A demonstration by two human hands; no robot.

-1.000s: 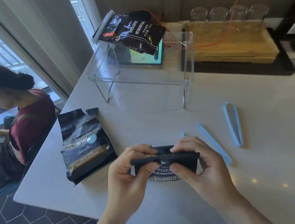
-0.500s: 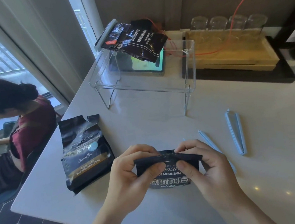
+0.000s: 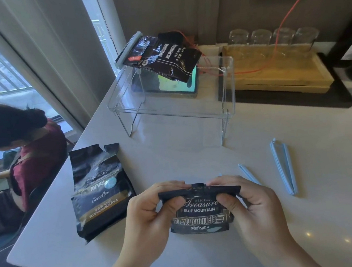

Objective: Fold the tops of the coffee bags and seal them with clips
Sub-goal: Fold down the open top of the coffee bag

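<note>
The dark coffee bag (image 3: pixel 201 212) stands at the counter's near edge, its folded top pinched by the left hand (image 3: pixel 152 219) and right hand (image 3: pixel 251 208). Right of it lie blue clips (image 3: pixel 283 166), one partly hidden, apparently open.

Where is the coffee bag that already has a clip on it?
The clipped coffee bag lies far back on the clear plastic stand, left of the upturned glasses.
</note>
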